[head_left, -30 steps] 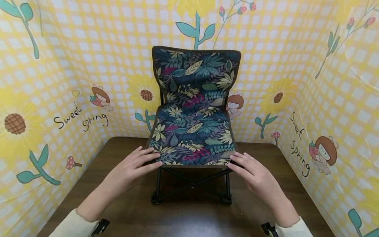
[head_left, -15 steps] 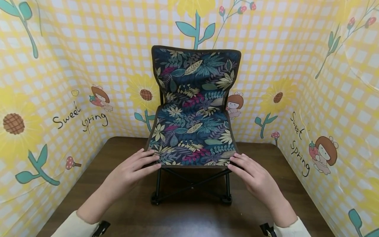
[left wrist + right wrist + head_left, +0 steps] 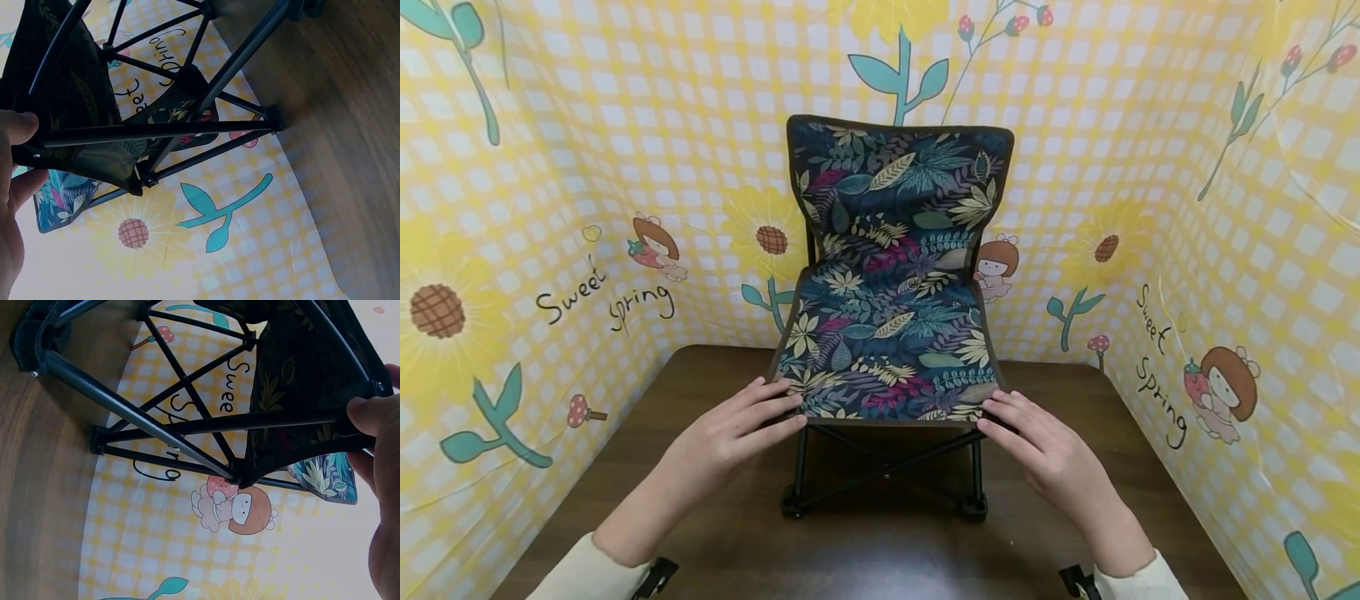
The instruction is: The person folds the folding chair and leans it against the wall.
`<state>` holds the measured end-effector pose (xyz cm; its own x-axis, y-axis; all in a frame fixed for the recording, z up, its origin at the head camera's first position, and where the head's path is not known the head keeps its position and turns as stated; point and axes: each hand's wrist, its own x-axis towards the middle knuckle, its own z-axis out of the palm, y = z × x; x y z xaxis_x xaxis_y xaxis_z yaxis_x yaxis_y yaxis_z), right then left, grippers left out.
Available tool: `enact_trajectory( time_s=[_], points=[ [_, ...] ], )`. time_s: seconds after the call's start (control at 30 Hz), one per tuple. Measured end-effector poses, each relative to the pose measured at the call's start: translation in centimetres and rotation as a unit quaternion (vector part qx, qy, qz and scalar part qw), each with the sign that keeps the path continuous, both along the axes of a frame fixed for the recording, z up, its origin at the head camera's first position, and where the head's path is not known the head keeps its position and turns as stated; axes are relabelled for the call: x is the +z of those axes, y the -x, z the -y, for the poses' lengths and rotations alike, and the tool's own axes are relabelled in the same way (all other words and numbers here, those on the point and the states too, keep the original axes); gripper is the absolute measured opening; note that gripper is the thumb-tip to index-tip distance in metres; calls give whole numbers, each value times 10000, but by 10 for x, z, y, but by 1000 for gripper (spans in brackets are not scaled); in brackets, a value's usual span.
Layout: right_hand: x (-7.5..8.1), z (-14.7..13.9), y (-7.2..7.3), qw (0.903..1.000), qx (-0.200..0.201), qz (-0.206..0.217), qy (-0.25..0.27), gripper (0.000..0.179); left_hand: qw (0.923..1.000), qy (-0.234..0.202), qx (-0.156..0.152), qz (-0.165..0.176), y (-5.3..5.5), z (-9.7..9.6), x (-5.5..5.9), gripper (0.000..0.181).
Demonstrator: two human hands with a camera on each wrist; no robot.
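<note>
A small folding chair (image 3: 887, 325) with a dark leaf-print fabric seat and backrest stands unfolded, facing me. My left hand (image 3: 730, 433) grips the seat's front left corner, fingers lying on top of the fabric. In the left wrist view, the thumb (image 3: 22, 127) presses the underside of that corner by the black frame tube (image 3: 125, 132). At the front right corner, my right hand (image 3: 1048, 446) holds on in the same way. Its thumb (image 3: 369, 415) shows below the seat at the end of a tube (image 3: 287, 420) in the right wrist view.
The chair's black feet (image 3: 973, 505) rest on a brown wooden tabletop (image 3: 880, 558). Yellow checked cloth (image 3: 700, 150) printed with sunflowers and cartoon figures hangs behind the chair and along both sides. Crossed black bars (image 3: 887, 475) span the front legs.
</note>
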<state>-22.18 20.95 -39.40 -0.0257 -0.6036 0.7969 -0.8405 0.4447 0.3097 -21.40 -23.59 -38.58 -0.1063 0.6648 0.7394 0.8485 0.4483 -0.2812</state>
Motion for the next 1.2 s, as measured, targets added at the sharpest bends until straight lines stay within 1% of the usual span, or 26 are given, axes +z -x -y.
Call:
enact_trajectory(
  time_s=[0.43,0.67,0.83,1.2],
  points=[
    [2,3,0,9999,-64,-143,-30,33,9995,55,-24,-323,0,-3,5,38],
    [4,4,-1,9998,-30,-190,-12,33,9995,115,44,-286,-1,-3,7,39],
    [5,5,0,9998,-2,-211,45,32,9994,107,7,-333,0,-5,8,39],
    [9,6,2,9999,24,-118,70,34,9993,89,-58,-355,1,-8,15,38]
  ],
)
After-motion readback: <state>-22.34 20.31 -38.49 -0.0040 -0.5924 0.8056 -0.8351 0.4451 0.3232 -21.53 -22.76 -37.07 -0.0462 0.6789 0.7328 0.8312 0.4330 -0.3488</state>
